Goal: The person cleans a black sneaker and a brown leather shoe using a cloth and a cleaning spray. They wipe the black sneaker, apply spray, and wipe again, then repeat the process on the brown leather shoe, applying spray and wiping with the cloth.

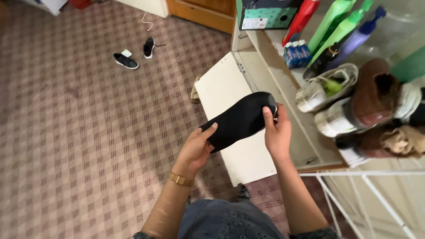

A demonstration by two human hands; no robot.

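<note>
- Dark blue patterned garment (226,221) at the bottom edge, closest to the lens.
- Gold wristwatch band (180,179) on the left wrist.
- Left hand (197,148) closed on the lower end of a black shoe insole (241,119), thumb pressed on top.
- Right hand (276,130) pinching the upper end of the same insole, fingers wrapped round its edge.
- Insole held in the air between both hands, tilted, above a cream cabinet door (226,97) swung open over the floor.
- White metal rack (354,194) low on the right, just beside the right forearm.
- Open shelf (274,71) to the right, crowded with shoes: a white sneaker (325,86) stuffed with something green, a brown shoe (374,90), more pairs stacked behind.
- Plastic bottles above them, leaning: red bottle (303,17), two green bottles (336,22), purple spray bottle (358,37).
- Green box (265,15) on top at the back.
- Checked pink and brown carpet (88,132) covering the floor.
- Two small black shoes (133,55) far off on the carpet, well apart from the hands, near a white lace (145,20).
</note>
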